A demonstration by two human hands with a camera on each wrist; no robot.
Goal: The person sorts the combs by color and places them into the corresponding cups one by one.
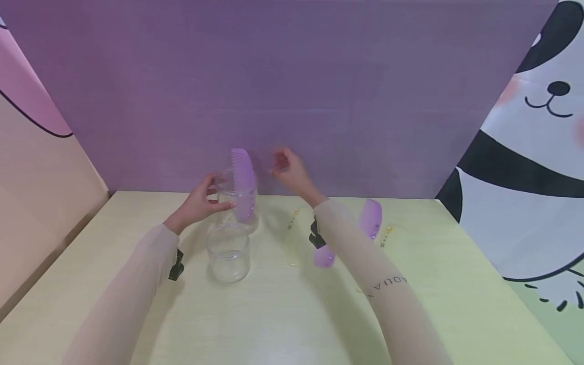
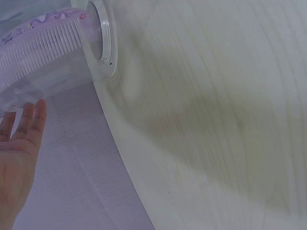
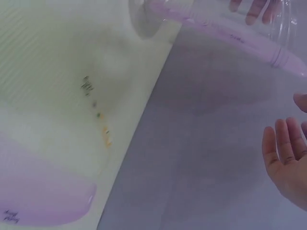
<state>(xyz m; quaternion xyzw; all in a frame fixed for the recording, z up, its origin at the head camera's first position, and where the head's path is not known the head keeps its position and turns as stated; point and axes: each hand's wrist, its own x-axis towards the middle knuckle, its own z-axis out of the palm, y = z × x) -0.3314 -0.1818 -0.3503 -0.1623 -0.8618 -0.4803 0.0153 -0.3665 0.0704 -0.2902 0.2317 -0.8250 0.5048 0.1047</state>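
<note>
Left grip (image 1: 198, 203) curls round the far clear jar (image 1: 237, 200) holding an upright purple comb (image 1: 243, 182); right grip (image 1: 289, 170) hovers released beside it. Steadying the jar seems wise. Left wrist: comb (image 2: 38, 40) inside jar. Right wrist: second comb (image 3: 43, 201) on pale bench (image 3: 48, 72), purple backdrop (image 3: 201, 143).

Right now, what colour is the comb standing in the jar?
Light purple comb in the clear jar; head view shows it best.
</note>
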